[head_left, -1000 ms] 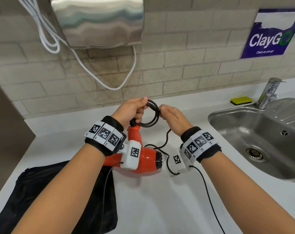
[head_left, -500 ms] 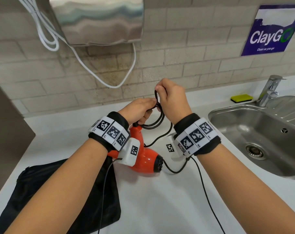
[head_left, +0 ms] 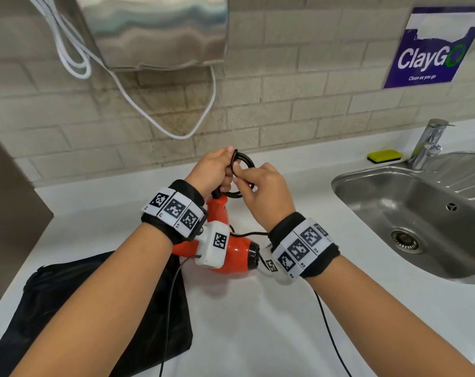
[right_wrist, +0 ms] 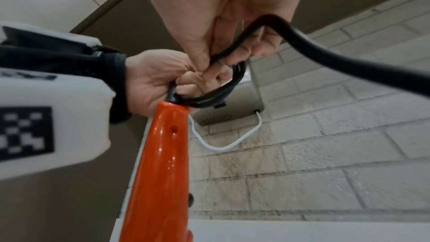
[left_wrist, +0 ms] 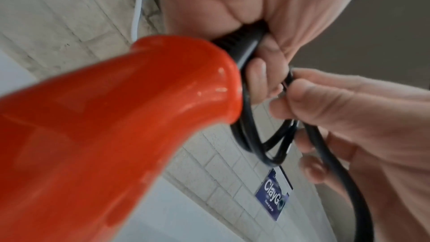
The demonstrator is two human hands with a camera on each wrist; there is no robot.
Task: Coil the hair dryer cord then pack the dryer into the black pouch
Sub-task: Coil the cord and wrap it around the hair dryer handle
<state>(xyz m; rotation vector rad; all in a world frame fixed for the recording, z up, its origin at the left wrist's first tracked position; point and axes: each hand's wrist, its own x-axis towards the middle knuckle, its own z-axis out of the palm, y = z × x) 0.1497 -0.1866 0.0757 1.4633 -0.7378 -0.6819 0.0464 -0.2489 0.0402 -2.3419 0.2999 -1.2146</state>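
Note:
An orange hair dryer hangs above the white counter, handle up. My left hand grips the black cord coil at the end of the handle. My right hand pinches a strand of the cord against those loops. The loose cord trails from my right hand down under my wrist. The black pouch lies flat on the counter at the lower left, partly under my left forearm.
A steel sink with a tap and a yellow sponge is at the right. A metal hand dryer with a white cable hangs on the brick wall. A dark panel stands at the left.
My right hand has come down from above the coil and laid another turn of cord against the loops in my left hand. The dryer has stayed hanging in place.

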